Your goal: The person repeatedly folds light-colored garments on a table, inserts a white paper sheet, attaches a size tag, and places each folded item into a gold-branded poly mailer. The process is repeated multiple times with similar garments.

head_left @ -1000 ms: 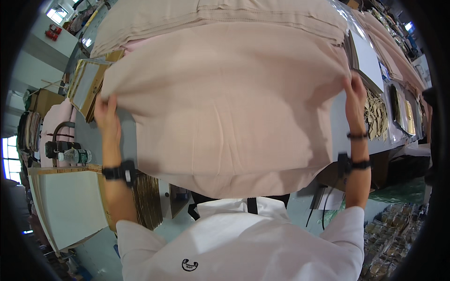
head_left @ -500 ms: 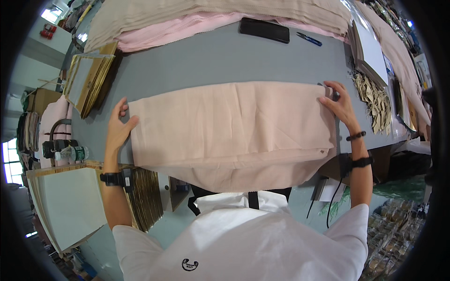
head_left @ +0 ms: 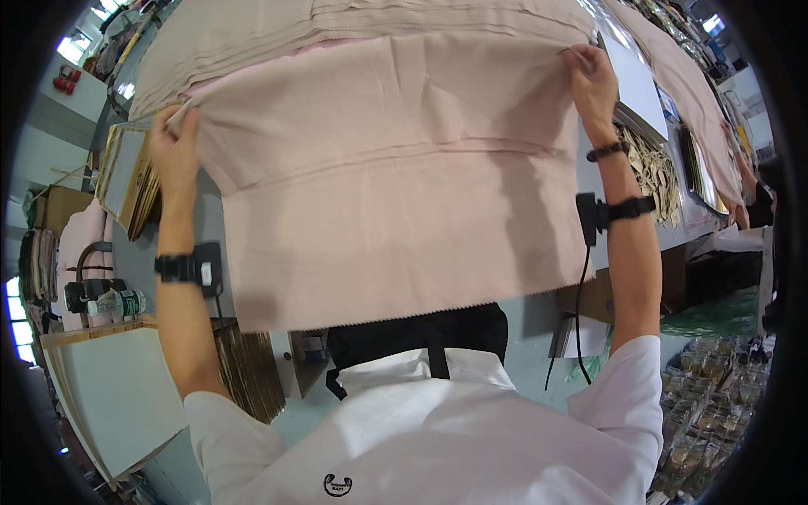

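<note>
One pale pink cloth (head_left: 404, 227) spans the grey table (head_left: 139, 261) before the person, its far edge held by two hands: the left hand (head_left: 177, 143) pinches one corner, the right hand (head_left: 594, 84) grips the other. Beyond lies one layered beige fabric pile (head_left: 362, 18); leftward, one plastic bottle (head_left: 119, 303); rightward, one bunch of tan strips (head_left: 655, 178).

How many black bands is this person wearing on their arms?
3: a strap on the left forearm, and on the right forearm a bracelet near the hand plus another strap. Others could be hidden under the sleeves.
</note>
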Demonstrator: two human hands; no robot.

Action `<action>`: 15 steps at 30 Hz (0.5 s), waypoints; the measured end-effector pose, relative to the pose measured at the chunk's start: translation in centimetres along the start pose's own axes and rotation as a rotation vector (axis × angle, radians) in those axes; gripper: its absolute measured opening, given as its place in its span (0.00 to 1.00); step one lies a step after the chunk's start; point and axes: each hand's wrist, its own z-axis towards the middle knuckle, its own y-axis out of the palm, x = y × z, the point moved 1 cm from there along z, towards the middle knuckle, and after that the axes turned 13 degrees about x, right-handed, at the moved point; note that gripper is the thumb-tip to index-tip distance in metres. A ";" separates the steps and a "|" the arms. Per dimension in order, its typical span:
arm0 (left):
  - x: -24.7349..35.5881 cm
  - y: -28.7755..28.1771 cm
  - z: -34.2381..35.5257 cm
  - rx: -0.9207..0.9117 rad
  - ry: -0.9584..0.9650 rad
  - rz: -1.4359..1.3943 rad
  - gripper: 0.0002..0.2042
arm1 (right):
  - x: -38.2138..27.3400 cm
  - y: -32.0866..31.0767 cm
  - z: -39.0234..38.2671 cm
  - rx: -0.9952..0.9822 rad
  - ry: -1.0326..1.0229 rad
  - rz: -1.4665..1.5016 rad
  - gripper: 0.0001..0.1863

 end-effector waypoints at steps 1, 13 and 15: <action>0.6 -1.6 -0.7 -0.004 0.011 -0.146 0.15 | -1.0 -1.7 -0.5 -0.022 -0.012 0.241 0.11; -2.9 -19.8 -18.5 -0.610 -0.045 0.205 0.12 | -4.8 -21.7 -15.9 -0.874 0.192 -0.039 0.05; -3.0 -19.4 -19.7 -0.482 0.127 0.359 0.13 | -5.1 -21.8 -15.4 -0.841 0.040 -0.104 0.07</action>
